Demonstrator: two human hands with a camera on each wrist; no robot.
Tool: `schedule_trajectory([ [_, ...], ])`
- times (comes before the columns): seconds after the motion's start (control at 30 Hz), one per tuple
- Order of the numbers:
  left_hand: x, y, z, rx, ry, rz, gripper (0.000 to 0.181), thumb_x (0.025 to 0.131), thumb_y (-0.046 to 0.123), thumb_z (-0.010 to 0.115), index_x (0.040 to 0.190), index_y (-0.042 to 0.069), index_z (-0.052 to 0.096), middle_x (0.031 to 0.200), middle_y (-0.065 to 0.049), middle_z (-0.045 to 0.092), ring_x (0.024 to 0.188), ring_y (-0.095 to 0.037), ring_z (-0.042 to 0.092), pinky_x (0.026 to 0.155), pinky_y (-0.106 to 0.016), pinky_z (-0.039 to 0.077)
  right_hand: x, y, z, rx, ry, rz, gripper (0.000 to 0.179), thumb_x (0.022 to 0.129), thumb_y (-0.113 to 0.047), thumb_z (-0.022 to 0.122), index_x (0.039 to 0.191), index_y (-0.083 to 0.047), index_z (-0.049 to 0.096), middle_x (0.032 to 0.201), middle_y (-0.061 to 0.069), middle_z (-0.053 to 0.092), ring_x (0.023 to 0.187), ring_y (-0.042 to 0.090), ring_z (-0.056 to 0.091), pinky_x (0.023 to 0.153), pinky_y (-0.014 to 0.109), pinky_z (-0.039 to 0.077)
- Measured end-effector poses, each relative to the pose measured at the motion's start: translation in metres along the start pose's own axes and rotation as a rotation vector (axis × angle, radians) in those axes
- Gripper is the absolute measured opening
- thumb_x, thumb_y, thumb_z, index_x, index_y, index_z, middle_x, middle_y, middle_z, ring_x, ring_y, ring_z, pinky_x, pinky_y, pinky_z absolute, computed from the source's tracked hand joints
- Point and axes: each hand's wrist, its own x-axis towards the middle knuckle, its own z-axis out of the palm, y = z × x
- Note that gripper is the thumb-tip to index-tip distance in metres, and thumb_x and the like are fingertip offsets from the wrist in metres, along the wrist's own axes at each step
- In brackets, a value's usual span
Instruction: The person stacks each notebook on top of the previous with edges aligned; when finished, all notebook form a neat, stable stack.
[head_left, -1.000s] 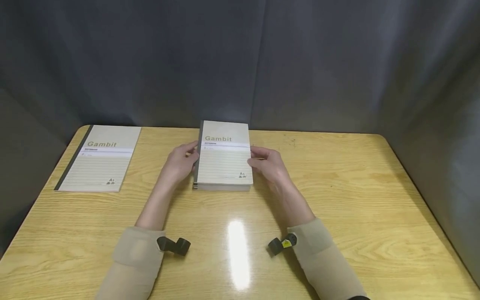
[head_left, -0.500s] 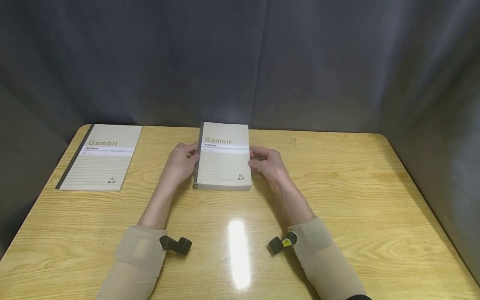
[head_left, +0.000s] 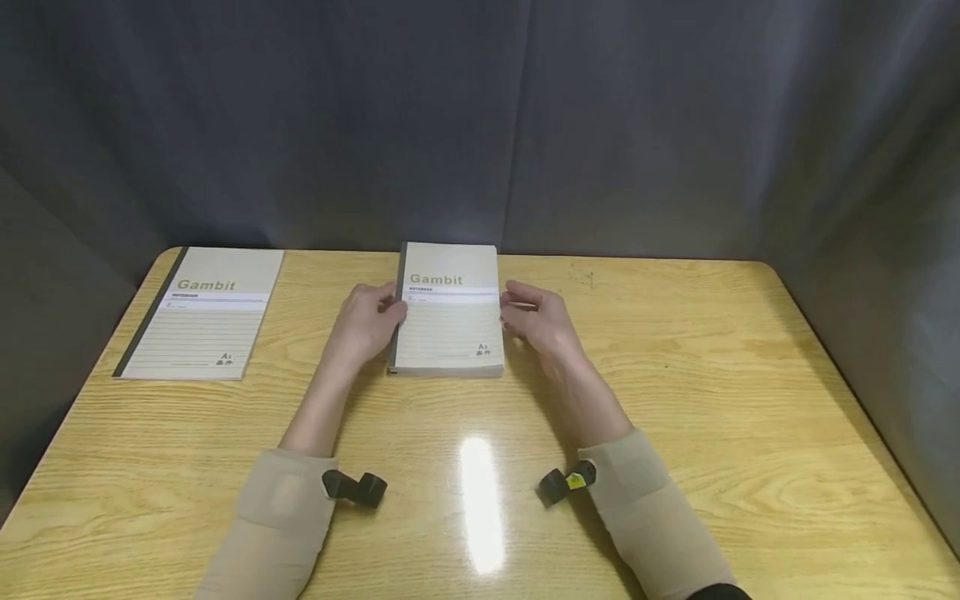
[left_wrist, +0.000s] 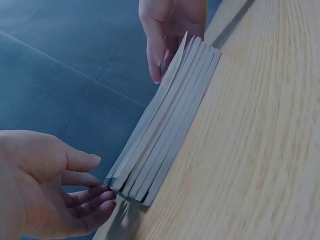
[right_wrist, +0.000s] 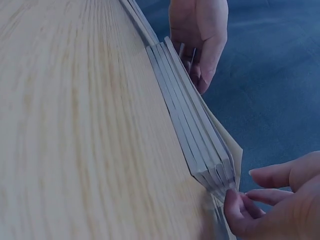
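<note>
A stack of several notebooks [head_left: 448,333] lies at the far middle of the table, its top cover printed "Gambit". At the dark spine side is my left hand [head_left: 365,321], thumb over the cover's edge in the head view. In the left wrist view, the left hand [left_wrist: 47,185] has its fingertips at the stack's side, thumb held apart. Across from it, my right hand [head_left: 543,321] stands at the page edges. The right wrist view has the right hand's [right_wrist: 280,200] fingertips against the stack's corner, thumb raised. There the top cover [right_wrist: 227,137] lifts slightly off its pages.
Another Gambit notebook [head_left: 198,317] lies flat at the table's far left. A dark curtain [head_left: 480,125] hangs behind the wooden table [head_left: 675,417]. Small black devices [head_left: 356,489] sit on both sleeves.
The stack's lower notebooks no longer stick out at the near edge as they did. My left thumb has moved onto the cover's edge; the right hand has drawn slightly away.
</note>
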Motion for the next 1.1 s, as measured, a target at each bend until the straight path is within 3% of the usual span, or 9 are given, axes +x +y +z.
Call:
schedule_trajectory([
  [0.13,-0.001,0.003,-0.003,-0.004,-0.024,-0.003,0.055,0.108,0.026,0.049,0.155,0.000,0.042,0.151,-0.027,0.049,0.138,-0.041,0.053,0.115,-0.056,0.046,-0.001,-0.004,0.002,-0.004,-0.019,0.002,0.062,0.096,-0.001,0.055,0.156,-0.002,0.041,0.160,0.015,0.047,0.145,0.027,0.050,0.118,0.037,0.046],
  [0.3,-0.004,0.007,-0.005,-0.001,-0.069,-0.018,0.059,0.109,0.032,0.046,0.157,0.001,0.037,0.160,-0.023,0.045,0.149,-0.039,0.043,0.123,-0.055,0.037,-0.004,-0.010,0.007,-0.072,-0.049,0.019,0.056,0.103,-0.008,0.052,0.158,-0.003,0.038,0.168,0.008,0.035,0.155,0.024,0.036,0.127,0.038,0.034],
  [0.6,-0.006,0.011,-0.005,-0.044,-0.092,-0.044,0.062,0.108,0.034,0.046,0.158,-0.001,0.035,0.163,-0.020,0.040,0.151,-0.035,0.041,0.125,-0.050,0.036,-0.004,-0.010,0.007,-0.078,-0.060,0.009,0.052,0.107,-0.016,0.049,0.157,-0.004,0.039,0.171,0.006,0.029,0.160,0.022,0.024,0.132,0.037,0.022],
  [0.8,-0.006,0.010,-0.006,-0.076,-0.097,-0.032,0.061,0.108,0.035,0.046,0.158,0.001,0.036,0.159,-0.023,0.045,0.148,-0.037,0.045,0.122,-0.051,0.040,-0.006,-0.010,0.006,-0.029,-0.068,0.017,0.051,0.109,-0.015,0.046,0.157,0.000,0.037,0.171,0.008,0.027,0.161,0.023,0.021,0.133,0.037,0.020],
  [1.1,-0.003,0.010,-0.004,-0.151,-0.146,-0.073,0.063,0.111,0.037,0.038,0.162,0.002,0.025,0.169,-0.017,0.028,0.160,-0.033,0.022,0.131,-0.050,0.023,-0.008,-0.011,0.007,0.034,-0.124,0.064,0.060,0.111,-0.024,0.041,0.163,-0.002,0.020,0.174,0.009,0.016,0.162,0.027,0.018,0.133,0.043,0.019],
])
